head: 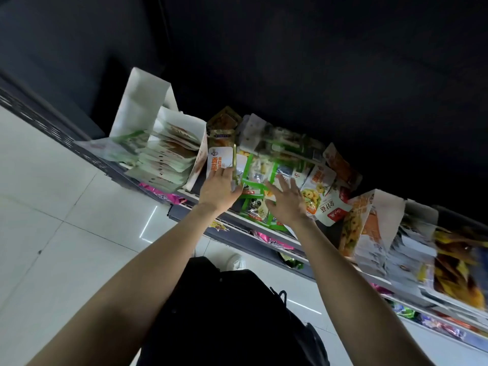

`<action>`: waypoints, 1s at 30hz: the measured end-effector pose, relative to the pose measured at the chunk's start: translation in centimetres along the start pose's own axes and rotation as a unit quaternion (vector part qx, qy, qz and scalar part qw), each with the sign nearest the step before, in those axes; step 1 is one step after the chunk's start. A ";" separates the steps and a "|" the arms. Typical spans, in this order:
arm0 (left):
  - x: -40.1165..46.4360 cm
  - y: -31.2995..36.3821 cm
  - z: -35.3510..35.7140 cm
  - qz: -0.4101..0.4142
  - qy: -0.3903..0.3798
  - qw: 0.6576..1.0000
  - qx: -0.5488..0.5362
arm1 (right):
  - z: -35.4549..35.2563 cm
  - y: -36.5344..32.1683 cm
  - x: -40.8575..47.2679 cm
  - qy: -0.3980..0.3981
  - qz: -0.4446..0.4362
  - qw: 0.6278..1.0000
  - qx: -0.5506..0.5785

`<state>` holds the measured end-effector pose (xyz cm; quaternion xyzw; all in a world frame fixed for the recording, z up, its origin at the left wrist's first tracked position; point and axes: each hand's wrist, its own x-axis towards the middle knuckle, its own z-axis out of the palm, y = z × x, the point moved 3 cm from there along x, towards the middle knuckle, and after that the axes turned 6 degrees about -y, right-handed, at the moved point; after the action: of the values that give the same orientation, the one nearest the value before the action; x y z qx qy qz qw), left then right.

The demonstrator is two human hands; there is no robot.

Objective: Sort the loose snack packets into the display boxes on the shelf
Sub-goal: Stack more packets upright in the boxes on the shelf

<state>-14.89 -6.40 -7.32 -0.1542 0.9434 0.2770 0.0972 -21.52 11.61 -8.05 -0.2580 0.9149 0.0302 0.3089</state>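
The shelf [211,207] runs diagonally, its front edge just below both hands; dark open space lies above the goods. The left hand [217,187] grips a white-and-orange packet [217,161] between thumb and fingers, beside the white display box [196,159] of stacked sachets. The right hand [286,203] is spread open, holding nothing, over a loose pile of green-bordered packets [260,171]. A further display box [369,225] stands to the right. Right-side detail is blurred.
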 end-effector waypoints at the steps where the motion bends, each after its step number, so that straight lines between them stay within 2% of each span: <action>1: 0.4 0.3 0.2 -0.012 -0.011 1.000 -0.019 | 0.4 0.0 -0.6 0.007 -0.008 1.000 -0.003; 7: 2.4 3.7 1.2 -0.079 -0.059 0.994 -0.045 | 0.7 0.0 -1.4 0.008 -0.015 1.000 0.019; 11: 2.7 4.0 1.3 -0.131 -0.070 0.980 -0.129 | 0.5 0.3 -1.7 0.021 -0.017 0.998 0.053; 13: 2.2 3.9 0.8 -0.147 -0.085 0.964 -0.207 | 0.5 0.5 -1.8 0.033 -0.010 0.994 0.100; 16: -0.2 3.8 -2.4 -0.172 -0.116 0.916 -0.343 | -0.9 0.2 -3.5 0.101 0.012 0.959 0.264; 18: -2.5 3.5 -5.5 -0.160 -0.130 0.911 -0.357 | -2.7 -0.6 -5.5 0.162 0.032 0.912 0.376; 20: -5.0 3.2 -8.5 -0.091 -0.093 0.956 -0.264 | -4.7 -2.2 -7.6 0.174 0.032 0.877 0.448; 21: -6.1 3.2 -9.8 -0.033 -0.050 0.982 -0.181 | -5.7 -3.3 -8.4 0.155 0.024 0.848 0.506; 22: -7.2 3.3 -10.9 0.037 0.010 0.994 -0.104 | -6.6 -4.6 -9.1 0.119 0.019 0.808 0.576; 23: -8.1 3.4 -11.9 0.114 0.077 0.989 -0.044 | -7.4 -5.9 -9.4 0.075 0.018 0.766 0.638; 24: -8.9 3.4 -12.5 0.186 0.138 0.973 0.004 | -8.2 -7.0 -9.7 0.042 0.018 0.742 0.669; 27: -10.3 2.4 -13.4 0.319 0.229 0.916 0.080 | -10.7 -9.6 -9.8 0.038 -0.004 0.736 0.676; 30: -11.0 0.5 -14.6 0.361 0.275 0.884 0.114 | -13.2 -11.5 -9.4 0.092 -0.045 0.739 0.665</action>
<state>-6.26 -11.47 7.94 0.1392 0.9476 0.1303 -0.2564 -16.76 3.08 9.26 -0.0288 0.7136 -0.6239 0.3173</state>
